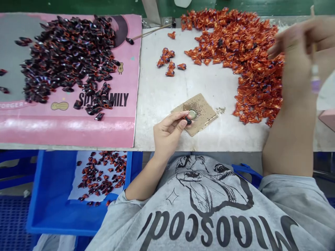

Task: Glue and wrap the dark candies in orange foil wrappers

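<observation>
My left hand (169,132) pinches a small black piece (187,120) between thumb and fingers. It is just over a small round cap (192,114) that lies on a square of brown cardboard (204,118) strewn with dark specks. Raised at the upper right, my right hand (305,40) is blurred by motion. Its fingers close round a thin stick (314,75) with a white and purple section at the lower end. Beneath and left of that hand spreads a large heap of shiny orange pieces (240,42).
Black-and-orange pieces (70,52) are heaped on a pink printed mat (110,130) at left. Several orange pieces (170,64) lie apart on the white table (154,104). Below the edge, a blue bin (57,212) holds more pieces on white paper. Thin sticks (154,30) lie behind.
</observation>
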The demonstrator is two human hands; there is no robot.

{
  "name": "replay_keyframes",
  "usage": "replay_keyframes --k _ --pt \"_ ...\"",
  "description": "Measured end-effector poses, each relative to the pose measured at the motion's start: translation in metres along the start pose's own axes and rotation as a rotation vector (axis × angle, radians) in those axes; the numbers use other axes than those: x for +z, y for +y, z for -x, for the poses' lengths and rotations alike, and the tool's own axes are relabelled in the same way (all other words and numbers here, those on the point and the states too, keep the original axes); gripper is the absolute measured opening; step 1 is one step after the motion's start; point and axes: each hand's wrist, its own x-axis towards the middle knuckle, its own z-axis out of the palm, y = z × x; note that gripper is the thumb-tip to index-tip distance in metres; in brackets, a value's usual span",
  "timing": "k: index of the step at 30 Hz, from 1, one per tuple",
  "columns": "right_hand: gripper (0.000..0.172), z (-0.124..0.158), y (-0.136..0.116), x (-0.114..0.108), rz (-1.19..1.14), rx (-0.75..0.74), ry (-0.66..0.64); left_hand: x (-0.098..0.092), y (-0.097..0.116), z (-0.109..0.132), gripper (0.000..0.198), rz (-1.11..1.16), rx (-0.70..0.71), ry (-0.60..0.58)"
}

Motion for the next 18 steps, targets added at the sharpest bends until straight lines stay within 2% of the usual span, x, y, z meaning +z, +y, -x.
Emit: replay_keyframes --k 2,4,6,10,15,18 --pt "0.007 -0.001 0.002 0.006 0.262 -0.094 0.015 0.000 0.001 0.000 0.021 -0.004 0.004 0.003" --pt "0.011 -0.003 0.000 0.016 0.507 -0.057 -0.104 0.000 0.002 0.001 0.020 -0.003 0.009 0.002" --pt "0.016 -0.006 -0.001 0.025 0.648 0.033 -0.246 0.001 0.002 0.002 0.019 -0.001 0.017 -0.005" --pt "0.020 -0.011 0.006 0.033 0.687 0.045 -0.432 -0.001 0.002 0.003 0.016 0.012 0.070 -0.028" --pt "0.021 -0.012 0.017 0.033 0.704 -0.003 -0.394 -0.005 0.005 0.005 0.015 0.051 0.118 -0.116" --pt "0.013 -0.012 0.018 0.032 0.701 -0.009 -0.353 -0.004 0.010 0.007 0.016 0.055 0.142 -0.146"
